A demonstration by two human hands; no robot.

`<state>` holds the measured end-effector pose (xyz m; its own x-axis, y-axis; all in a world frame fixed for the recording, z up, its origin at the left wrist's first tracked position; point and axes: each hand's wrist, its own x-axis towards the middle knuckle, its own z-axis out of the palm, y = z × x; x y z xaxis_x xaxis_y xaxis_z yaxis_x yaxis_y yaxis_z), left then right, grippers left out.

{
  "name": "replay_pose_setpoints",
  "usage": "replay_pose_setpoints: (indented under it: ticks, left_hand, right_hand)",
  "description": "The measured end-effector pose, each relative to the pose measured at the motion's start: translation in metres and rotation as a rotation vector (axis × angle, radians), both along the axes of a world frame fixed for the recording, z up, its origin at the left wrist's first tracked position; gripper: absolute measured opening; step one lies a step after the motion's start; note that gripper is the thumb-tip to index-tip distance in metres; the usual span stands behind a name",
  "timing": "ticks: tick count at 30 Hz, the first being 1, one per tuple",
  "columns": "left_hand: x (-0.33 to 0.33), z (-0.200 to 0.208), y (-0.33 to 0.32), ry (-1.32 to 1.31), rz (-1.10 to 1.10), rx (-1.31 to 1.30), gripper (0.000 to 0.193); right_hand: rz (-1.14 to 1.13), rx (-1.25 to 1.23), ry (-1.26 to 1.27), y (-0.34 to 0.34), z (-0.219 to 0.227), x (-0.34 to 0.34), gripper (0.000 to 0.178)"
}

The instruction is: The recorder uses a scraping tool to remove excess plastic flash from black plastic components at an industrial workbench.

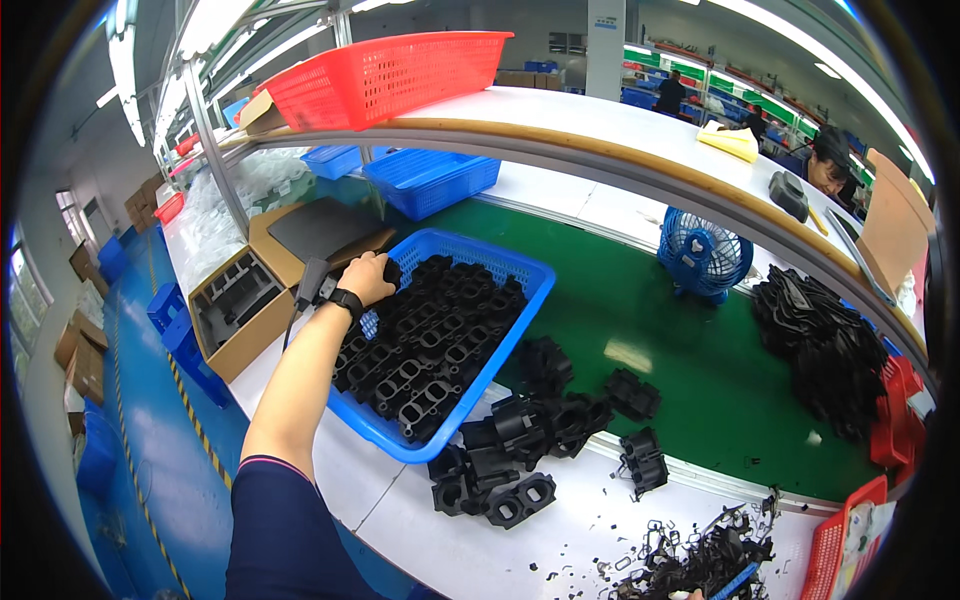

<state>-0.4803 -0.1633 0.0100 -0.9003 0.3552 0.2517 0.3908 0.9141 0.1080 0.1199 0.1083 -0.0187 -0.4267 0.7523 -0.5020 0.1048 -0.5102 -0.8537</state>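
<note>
My left hand (368, 278) reaches over the far left part of a blue perforated basket (545, 285), its fingers curled around a black moulded plastic part (392, 273). Rows of similar black parts with oval openings (430, 335) fill the basket. A dark watch strap circles my left wrist. Only the fingertips of my right hand (692, 595) show at the bottom edge, beside a blue stick-like tool (738, 580) lying over black plastic scraps (690, 555). Whether the right fingers grip anything is hidden.
Loose black parts (520, 430) lie in front of the basket. Left stands an open cardboard box (235, 305); a blue fan (705, 255) and a black heap (815, 350) sit right. An overhead shelf (600, 125) bears a red basket (390, 80). Another person (825, 165) is beyond.
</note>
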Motion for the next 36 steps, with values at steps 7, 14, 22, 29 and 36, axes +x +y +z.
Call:
replay_pose_setpoints:
  ticks: [7,14,22,29,36]
  left_hand:
    - [-0.003,0.014,0.005,-0.150,0.100,-0.172,0.057]
    - [-0.003,0.008,0.005,-0.097,0.094,-0.115,0.052]
    - [-0.013,0.013,0.017,-0.103,0.115,-0.253,0.032]
    - [-0.020,-0.017,0.001,-0.035,-0.006,-0.371,0.030]
    - [0.023,-0.038,-0.023,0.039,-0.197,-0.169,0.042]
  right_hand:
    - [0.013,0.005,-0.005,0.000,0.002,-0.002,0.036]
    - [0.038,0.011,0.023,0.001,0.000,-0.003,0.035]
    - [0.000,0.009,0.001,-0.003,0.009,-0.008,0.033]
    - [0.010,-0.003,0.023,-0.002,0.007,-0.007,0.031]
    - [-0.015,-0.039,0.057,0.003,0.006,-0.006,0.031]
